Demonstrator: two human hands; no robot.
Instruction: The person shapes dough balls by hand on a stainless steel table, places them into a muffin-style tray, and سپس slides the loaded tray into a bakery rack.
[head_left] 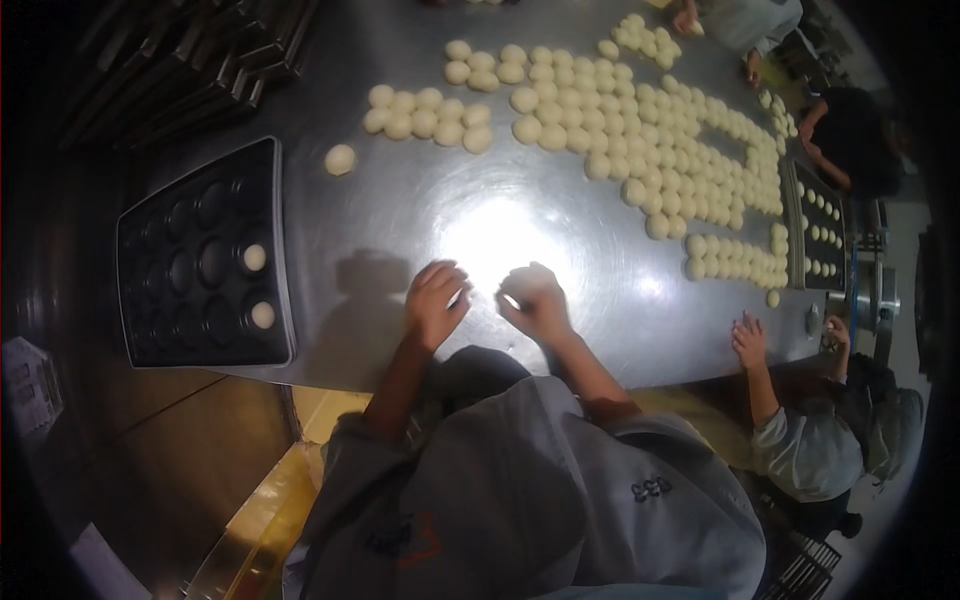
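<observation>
Both my hands are over the metal table, in front of my body. My left hand [433, 304] has its fingers curled in toward the thumb, and the palm side faces down. My right hand [538, 305] is cupped the same way a little to the right, and its fingers look slightly blurred. Bright patches show between thumb and fingers of each hand, but I cannot tell glare from dough. To the left lies a black round-cupped baking tray [180, 350], with a dough ball [255, 257] and another dough ball [262, 316] in its right-hand cups. A single dough ball [340, 159] sits on the table beyond.
Rows of dough balls [590, 110] cover the far and right parts of the metal table [400, 210]. Another tray [797, 230] with dough balls stands at the right end. Co-workers' hands [748, 342] reach in from the right. Dark racks [200, 60] stand far left.
</observation>
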